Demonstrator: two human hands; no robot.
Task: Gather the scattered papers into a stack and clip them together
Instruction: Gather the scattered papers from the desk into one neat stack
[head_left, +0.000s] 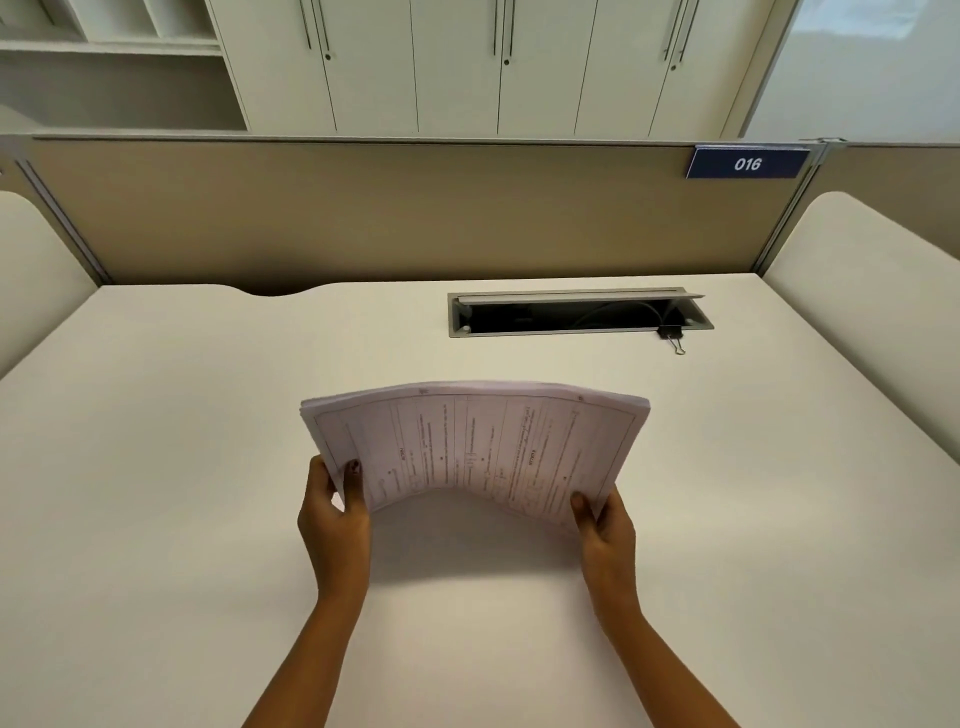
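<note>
White printed papers (475, 447), gathered in one stack, are lifted above the table (156, 467) and bow upward. Left hand (332, 512) grips the stack's left edge; right hand (605, 532) grips its right edge. Black clip (671, 335) lies well apart, beside the cable slot (576, 314).

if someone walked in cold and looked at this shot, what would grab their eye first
First the bowed stack of papers held up over the middle of the desk, the left hand and right hand gripping its near corners. Next the open cable hatch set in the desk farther back, with a black binder clip lying at its front right edge. Above, a dark plate reading 016 sits on the partition.
</note>
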